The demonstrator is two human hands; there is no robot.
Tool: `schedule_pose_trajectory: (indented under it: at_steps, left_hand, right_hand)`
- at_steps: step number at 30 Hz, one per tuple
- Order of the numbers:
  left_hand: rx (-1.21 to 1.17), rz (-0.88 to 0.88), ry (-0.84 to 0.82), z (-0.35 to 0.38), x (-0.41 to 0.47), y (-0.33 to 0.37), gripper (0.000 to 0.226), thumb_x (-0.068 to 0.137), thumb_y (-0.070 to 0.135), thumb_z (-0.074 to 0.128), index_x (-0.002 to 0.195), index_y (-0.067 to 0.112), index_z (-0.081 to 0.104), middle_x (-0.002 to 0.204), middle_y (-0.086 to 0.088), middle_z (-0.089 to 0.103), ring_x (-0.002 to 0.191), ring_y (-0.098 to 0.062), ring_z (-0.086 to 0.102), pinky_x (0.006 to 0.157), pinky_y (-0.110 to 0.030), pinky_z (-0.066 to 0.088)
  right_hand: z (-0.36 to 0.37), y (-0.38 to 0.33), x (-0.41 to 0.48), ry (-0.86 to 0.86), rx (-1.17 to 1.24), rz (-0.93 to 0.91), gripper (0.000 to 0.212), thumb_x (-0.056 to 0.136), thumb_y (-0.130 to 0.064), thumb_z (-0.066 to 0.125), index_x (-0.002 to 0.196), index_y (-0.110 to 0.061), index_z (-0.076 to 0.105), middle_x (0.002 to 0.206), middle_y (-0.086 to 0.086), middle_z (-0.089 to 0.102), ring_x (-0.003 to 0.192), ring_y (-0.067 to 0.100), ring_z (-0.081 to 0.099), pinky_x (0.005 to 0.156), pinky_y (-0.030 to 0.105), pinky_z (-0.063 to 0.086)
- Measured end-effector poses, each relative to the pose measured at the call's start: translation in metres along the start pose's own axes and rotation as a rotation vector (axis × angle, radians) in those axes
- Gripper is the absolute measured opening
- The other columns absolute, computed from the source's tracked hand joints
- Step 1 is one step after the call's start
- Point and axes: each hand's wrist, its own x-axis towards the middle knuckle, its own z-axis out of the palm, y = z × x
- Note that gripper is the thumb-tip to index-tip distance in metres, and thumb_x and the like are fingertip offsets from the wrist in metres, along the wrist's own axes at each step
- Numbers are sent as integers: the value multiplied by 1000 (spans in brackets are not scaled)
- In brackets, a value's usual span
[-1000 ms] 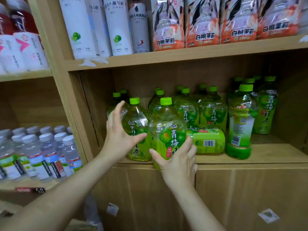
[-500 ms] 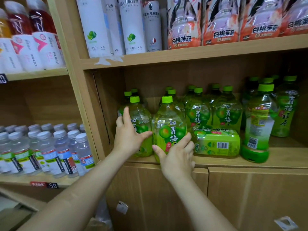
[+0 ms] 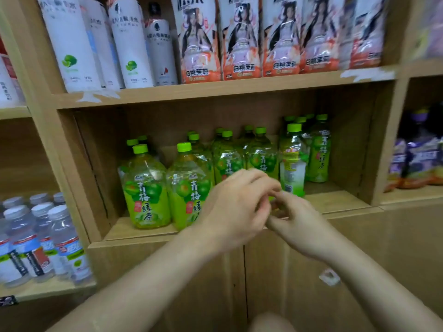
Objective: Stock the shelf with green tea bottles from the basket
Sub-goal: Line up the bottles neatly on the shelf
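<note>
Green tea bottles with green caps fill the middle shelf (image 3: 335,200). Two stand at the front left: one (image 3: 146,190) near the side wall, another (image 3: 187,190) beside it. Further rows (image 3: 261,159) stand behind, and taller ones (image 3: 291,161) at the right. One bottle lies on its side (image 3: 274,205) at the shelf front, almost wholly hidden by my hands. My left hand (image 3: 235,207) curls over it from the left. My right hand (image 3: 294,219) pinches its right end between thumb and curled fingers. The basket is out of view.
White bottles (image 3: 72,44) and pink-labelled bottles (image 3: 201,44) stand on the shelf above. Water bottles (image 3: 43,240) fill the lower left bay. Purple packs (image 3: 419,161) sit in the right bay. Closed wooden cabinet doors (image 3: 287,283) lie below the shelf.
Both hands left the two front bottles and moved right onto the lying bottle. The two front bottles now stand side by side at the front left. The camera shifted right.
</note>
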Motion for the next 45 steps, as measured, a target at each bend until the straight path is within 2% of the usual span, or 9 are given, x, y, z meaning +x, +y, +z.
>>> schedule_pose_trajectory:
  at_steps: [5, 12, 17, 22, 27, 32, 36, 39, 45]
  left_hand:
    - [-182, 152, -145, 69, 32, 76, 26, 80, 24, 44, 91, 18, 66, 88, -2, 67, 83, -25, 60, 67, -37, 52]
    - [-460, 350, -344, 158, 44, 183, 28, 84, 21, 44, 96, 14, 67, 92, -6, 69, 87, -27, 61, 74, -36, 50]
    - [-681, 446, -464, 224, 43, 263, 34, 80, 24, 38, 91, 12, 68, 91, -8, 70, 85, -29, 63, 72, -36, 50]
    - [-784, 538, -609, 280, 34, 342, 25, 81, 19, 47, 91, 21, 70, 94, 1, 73, 92, -19, 65, 78, -28, 46]
    - [-848, 538, -713, 326, 22, 414, 23, 85, 18, 50, 95, 24, 70, 101, 7, 72, 98, -13, 63, 85, -28, 47]
    - [-804, 698, -893, 373, -1, 503, 23, 85, 21, 52, 100, 25, 69, 107, 4, 70, 104, -19, 61, 90, -31, 47]
    - [-873, 573, -1144, 422, -29, 582, 18, 83, 21, 59, 96, 23, 72, 103, 1, 71, 101, -19, 63, 88, -30, 47]
    - [-803, 462, -1335, 470, -70, 629, 20, 86, 25, 60, 102, 22, 70, 110, -3, 70, 107, -23, 62, 87, -28, 45]
    - [-514, 536, -1810, 534, -186, 672, 54, 99, 37, 42, 144, 10, 31, 145, -17, 42, 129, -32, 44, 88, -18, 43]
  right_hand:
    - [-96, 34, -72, -27, -250, 122, 25, 77, -13, 71, 76, -33, 57, 77, -9, 67, 79, 3, 59, 69, 23, 46]
    - [-177, 90, -207, 45, -357, 578, 20, 85, -30, 67, 104, -38, 64, 82, -12, 70, 75, 2, 66, 69, 14, 49]
    - [-216, 108, -314, 299, -238, 865, 13, 87, -23, 66, 100, -24, 69, 79, -3, 74, 72, 13, 69, 74, 32, 55]
    - [-239, 128, -404, 581, -150, 1083, 12, 88, -3, 62, 98, -3, 68, 63, 2, 67, 48, 4, 56, 46, 16, 44]
    - [-247, 169, -473, 585, -112, 1286, 11, 88, -6, 63, 95, -12, 67, 76, 16, 66, 63, 20, 58, 61, 29, 48]
    - [-238, 238, -534, 568, -182, 1434, 29, 86, -15, 67, 113, -9, 65, 76, 2, 62, 59, 10, 54, 58, 17, 43]
    - [-230, 287, -588, 520, -256, 1543, 68, 82, -33, 71, 140, -14, 41, 115, 12, 64, 107, 26, 61, 94, 29, 44]
    - [-230, 320, -625, 450, -266, 1617, 81, 81, -35, 71, 147, -14, 27, 126, 19, 58, 118, 32, 55, 98, 33, 41]
    - [-219, 369, -675, 307, -161, 1761, 63, 88, -25, 60, 144, -13, 34, 131, 14, 58, 118, 29, 55, 92, 27, 41]
